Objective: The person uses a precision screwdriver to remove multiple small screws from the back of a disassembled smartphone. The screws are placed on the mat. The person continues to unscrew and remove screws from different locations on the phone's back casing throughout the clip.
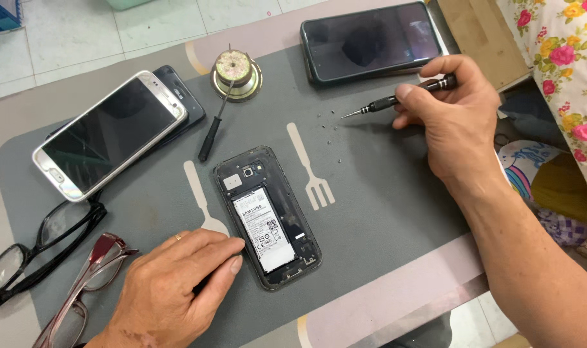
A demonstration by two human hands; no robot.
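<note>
The right hand (458, 122) is closed around a small precision screwdriver (403, 98), pinched between thumb and fingers, with the tip pointing left and poised just above the grey mat (384, 193), near its far edge. Just beyond the tip lies a loose scatter of tiny screws (327, 127).

The left hand (171, 290) rests palm down near the mat's near edge, fingers curled and empty, with the fingertips touching the lower left side of the opened phone (268, 216). That phone lies face down at the mat's centre, back cover off, its white-labelled battery (266, 229) exposed.

Judged from this layout, the step in hand is screw removal, with the driver lifted well clear of the phone. The next move calls for bringing the tip back to the frame while the left hand steadies it.

Toward the mat's left edge lie 2 stacked phones (110, 132) and 2 pairs of glasses (42, 248). A third dark phone (371, 42) lies at the far edge, beside a round magnet (235, 74) holding a second screwdriver (215, 125).
</note>
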